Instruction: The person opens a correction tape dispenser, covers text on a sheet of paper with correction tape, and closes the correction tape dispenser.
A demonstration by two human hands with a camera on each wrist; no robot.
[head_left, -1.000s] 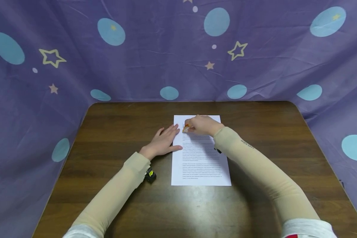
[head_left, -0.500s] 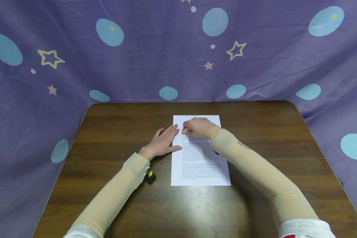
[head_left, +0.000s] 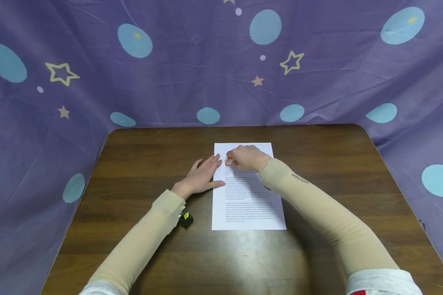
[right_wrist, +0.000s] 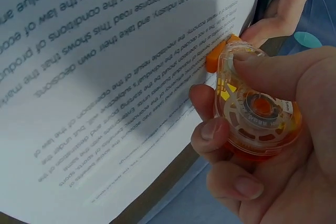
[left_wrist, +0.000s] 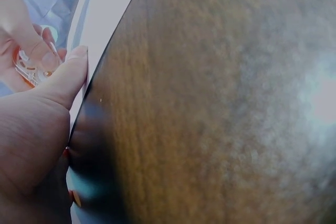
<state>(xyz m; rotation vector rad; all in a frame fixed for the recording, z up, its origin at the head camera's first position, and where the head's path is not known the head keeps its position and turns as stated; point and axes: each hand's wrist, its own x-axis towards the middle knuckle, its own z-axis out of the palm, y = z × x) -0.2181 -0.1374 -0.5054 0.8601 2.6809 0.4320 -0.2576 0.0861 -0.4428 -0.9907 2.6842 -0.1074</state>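
Observation:
A printed sheet of paper (head_left: 218, 209) lies on the brown table. My left hand (head_left: 199, 178) rests flat with spread fingers over the sheet's left edge. In my right hand (head_left: 248, 157) I hold a clear and orange correction tape (right_wrist: 257, 109), thumb on one side and curled fingers on the other. Its orange tip is at the printed lines near the upper left of the sheet; whether it touches the paper is hard to tell. In the left wrist view the correction tape (left_wrist: 32, 69) shows partly behind my left thumb.
The wooden table (head_left: 151, 151) reaches out on all sides of the sheet. Behind and beside it hangs a purple curtain (head_left: 177, 82) with blue spots and stars. A small black device (head_left: 186, 218) sits at my left wrist.
My right hand with the correction tape has shifted slightly left and toward me, then nearly stopped. The left hand keeps its place on the sheet.

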